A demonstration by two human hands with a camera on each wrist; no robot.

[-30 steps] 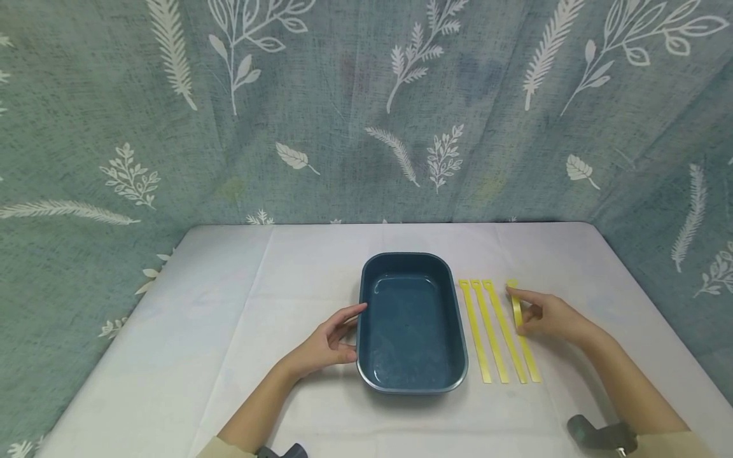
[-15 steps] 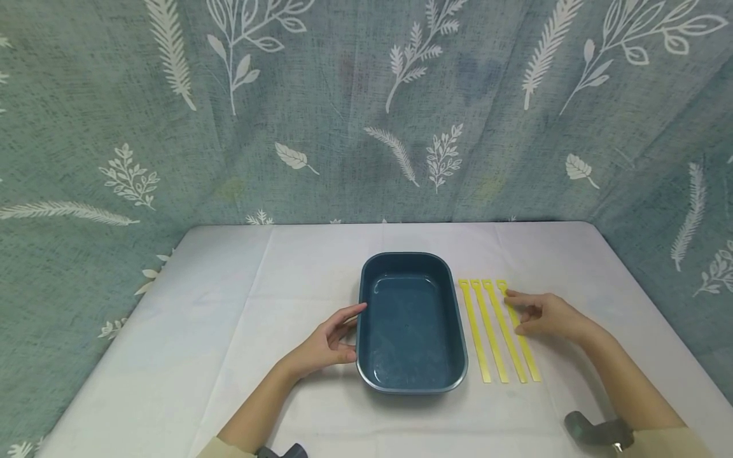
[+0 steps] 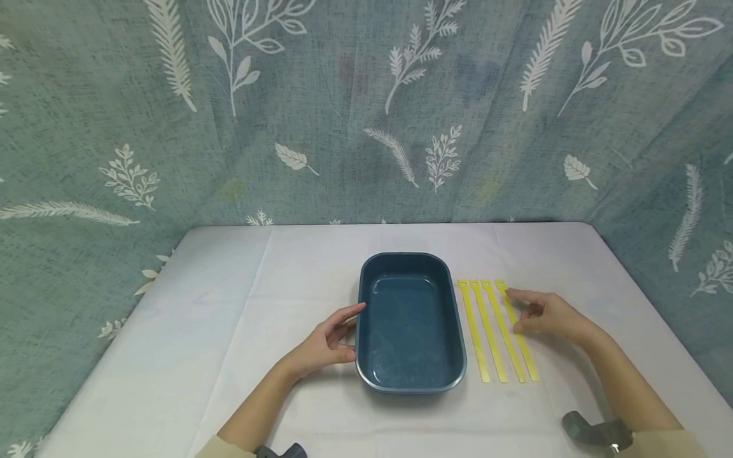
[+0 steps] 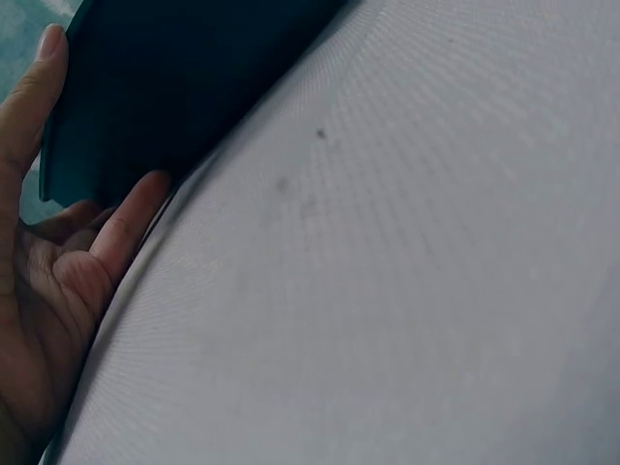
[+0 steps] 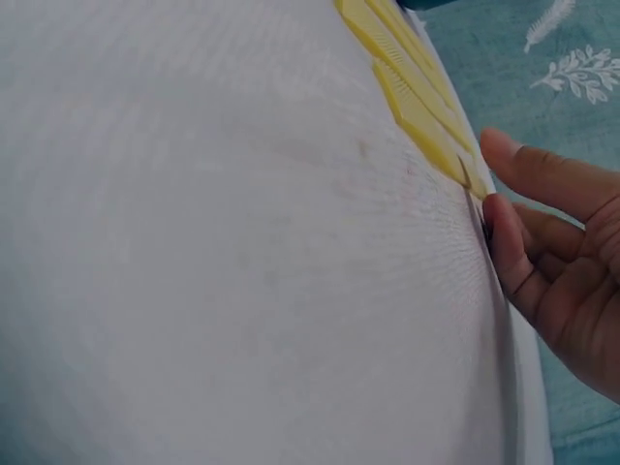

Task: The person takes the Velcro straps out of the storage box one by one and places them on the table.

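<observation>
In the head view, a dark blue rectangular basin (image 3: 408, 331) stands mid-table. My left hand (image 3: 326, 340) rests against its left side, thumb and index finger spread along the wall; the left wrist view shows the hand (image 4: 58, 262) at the basin's dark outer wall (image 4: 174, 87). Several long flat yellow strips (image 3: 494, 331), each with a wider, notched-looking far end, lie in a row right of the basin. My right hand (image 3: 552, 318) touches the rightmost strip (image 3: 523, 346) along its right edge with index fingertip and thumb. In the right wrist view, my hand (image 5: 572, 262) is beside yellow strips (image 5: 426, 116).
A white cloth (image 3: 286, 267) covers the table. Behind and at the sides hangs a green-blue curtain (image 3: 338, 83) with white leaf patterns. A dark device (image 3: 595, 432) sits at the right wrist, and another (image 3: 283, 451) at the left.
The rightmost strip's far end has shifted left, into line with the others, and my right fingers moved slightly with it. The left hand and basin have stayed put.
</observation>
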